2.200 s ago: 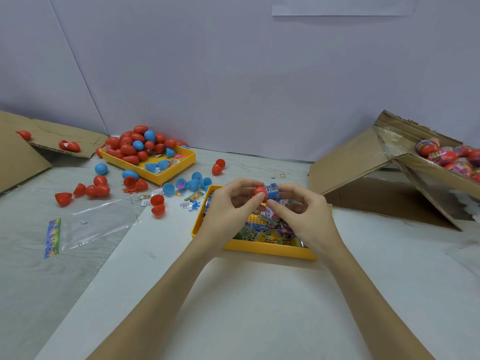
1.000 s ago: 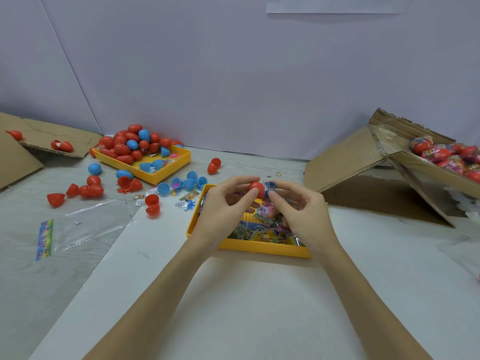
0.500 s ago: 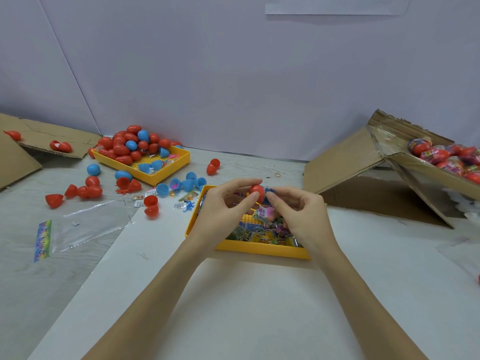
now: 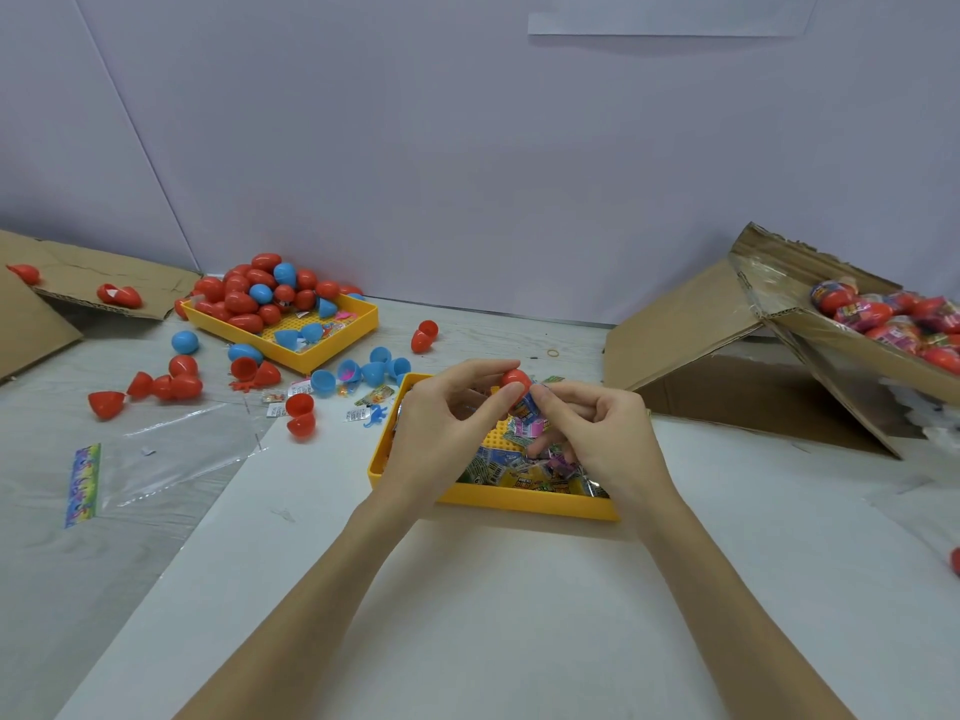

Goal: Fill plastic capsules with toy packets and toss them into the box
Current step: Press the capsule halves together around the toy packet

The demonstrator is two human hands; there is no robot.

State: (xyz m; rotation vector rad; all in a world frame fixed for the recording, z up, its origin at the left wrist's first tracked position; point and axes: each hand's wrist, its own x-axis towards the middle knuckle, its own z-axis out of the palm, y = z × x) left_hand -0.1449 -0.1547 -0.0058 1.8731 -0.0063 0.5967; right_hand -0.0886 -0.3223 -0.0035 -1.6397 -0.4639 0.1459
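Observation:
My left hand (image 4: 447, 433) pinches a red capsule half (image 4: 514, 379) between thumb and fingers, above the near yellow tray (image 4: 498, 496) of toy packets. My right hand (image 4: 597, 439) pinches a small blue toy packet (image 4: 529, 407) just below and right of the capsule half, touching it. Most of the packet is hidden by my fingers. The cardboard box (image 4: 852, 335) at the right holds several filled, wrapped red capsules (image 4: 893, 317).
A second yellow tray (image 4: 358, 335) at back left is piled with red and blue capsules. Loose capsule halves (image 4: 166, 384) and small packets lie scattered left of the near tray. A clear plastic bag (image 4: 156, 459) and flattened cardboard (image 4: 78, 288) lie at left.
The blue packet, earlier sticking out to the right of the capsule half, now sits lower and mostly behind my fingers. My hands stay together over the tray.

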